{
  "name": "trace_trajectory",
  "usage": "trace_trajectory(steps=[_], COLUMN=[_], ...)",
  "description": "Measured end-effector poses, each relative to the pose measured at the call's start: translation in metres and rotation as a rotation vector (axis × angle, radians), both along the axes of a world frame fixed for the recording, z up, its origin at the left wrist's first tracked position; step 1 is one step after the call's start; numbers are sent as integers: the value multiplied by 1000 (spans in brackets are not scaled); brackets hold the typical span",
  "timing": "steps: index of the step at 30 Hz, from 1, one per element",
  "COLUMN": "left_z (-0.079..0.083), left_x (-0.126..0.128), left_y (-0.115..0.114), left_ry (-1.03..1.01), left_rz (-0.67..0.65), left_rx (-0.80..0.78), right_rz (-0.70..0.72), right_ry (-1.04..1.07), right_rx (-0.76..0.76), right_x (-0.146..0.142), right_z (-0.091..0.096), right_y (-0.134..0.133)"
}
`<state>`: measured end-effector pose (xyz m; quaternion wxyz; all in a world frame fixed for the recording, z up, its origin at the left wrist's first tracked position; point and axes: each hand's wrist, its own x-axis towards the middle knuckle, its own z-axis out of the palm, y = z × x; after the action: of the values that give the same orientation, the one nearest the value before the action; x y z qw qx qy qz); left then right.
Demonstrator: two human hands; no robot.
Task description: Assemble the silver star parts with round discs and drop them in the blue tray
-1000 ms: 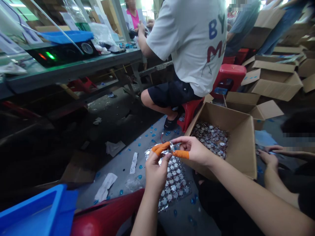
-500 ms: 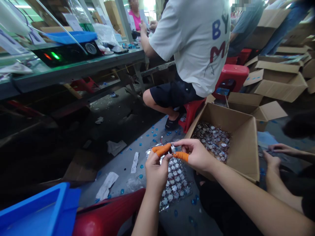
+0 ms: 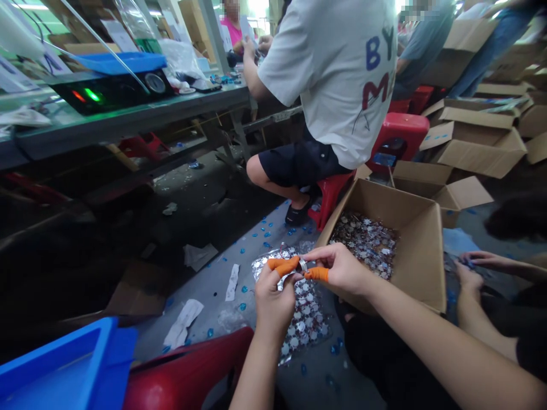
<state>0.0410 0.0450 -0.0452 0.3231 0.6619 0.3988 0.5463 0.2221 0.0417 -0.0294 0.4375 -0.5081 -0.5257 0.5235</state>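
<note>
A small round silver part [image 3: 303, 265] sits between the fingertips of my two hands, with its details too small to make out. My left hand [image 3: 273, 293], with orange covers on its fingers, pinches it from the left. My right hand [image 3: 344, 270] grips the part's right side between forefinger and orange-covered thumb. Below them on the floor lies a clear-and-silver bag or sheet [image 3: 305, 319] bearing rows of small star-edged metal discs. Thin red wire shows near its upper end.
An open cardboard box [image 3: 421, 256] with a heap of similar discs stands right. A seated co-worker [image 3: 337, 74] is ahead; another person's hands [image 3: 472, 270] work at far right. A red stool [image 3: 188, 370] and blue tray [image 3: 64, 359] are lower left, beside a workbench [image 3: 128, 122].
My fingers have shifted slightly around the silver part, and the left thumb and forefinger look a little farther apart. The whole view has moved slightly.
</note>
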Motion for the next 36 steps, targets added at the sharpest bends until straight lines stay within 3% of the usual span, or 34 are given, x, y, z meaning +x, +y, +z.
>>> trace_trajectory(steps=[7, 11, 18, 22, 25, 28, 32, 36], left_z=[-5, -4, 17, 22, 22, 27, 32, 29], left_x=[1, 2, -5, -16, -20, -20, -29, -60], left_y=[-3, -1, 6, 12, 14, 13, 14, 25], left_ry=[11, 35, 66, -174, -308, -246, -105, 69], left_rz=[-6, -33, -106, 17, 82, 102, 187, 297], left_rx=[38, 35, -47, -180, -271, -233, -180, -338], right_rz=[17, 3, 128, 95, 143, 180, 118, 86], right_ry=[22, 177, 492, 821, 917, 929, 803, 492], right_rx=[-53, -93, -288, -361, -347, -317, -267, -312], right_x=[3, 5, 8, -2, -11, -14, -8, -1], right_z=[4, -1, -2, -3, -5, -6, -13, -48], right_y=[-1, -1, 4, 4, 2, 2, 8, 16])
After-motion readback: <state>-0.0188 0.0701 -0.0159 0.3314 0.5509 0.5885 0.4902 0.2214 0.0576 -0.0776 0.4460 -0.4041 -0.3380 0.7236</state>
